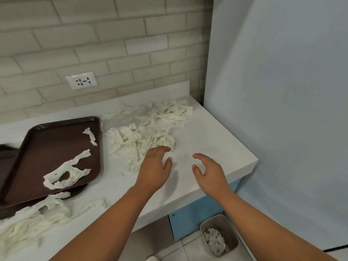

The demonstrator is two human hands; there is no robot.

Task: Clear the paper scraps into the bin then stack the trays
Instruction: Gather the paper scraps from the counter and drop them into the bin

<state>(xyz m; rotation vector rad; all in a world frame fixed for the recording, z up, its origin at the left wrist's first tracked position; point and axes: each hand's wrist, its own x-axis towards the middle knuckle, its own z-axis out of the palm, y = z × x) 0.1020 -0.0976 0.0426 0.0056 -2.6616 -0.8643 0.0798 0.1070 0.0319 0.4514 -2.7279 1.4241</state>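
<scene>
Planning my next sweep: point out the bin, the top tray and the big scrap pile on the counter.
bin (231, 234), head view, bare inner right wall.
top tray (56, 144), head view, bare brown floor.
scrap pile (143, 136), head view, middle of the heap.

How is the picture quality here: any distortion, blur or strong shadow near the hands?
Head view: the wide lens bends the brick wall courses and the countertop edge; light is soft and even, with only a faint shadow beside the left hand; the white paper scraps lose detail against the white top; no glare.
</scene>
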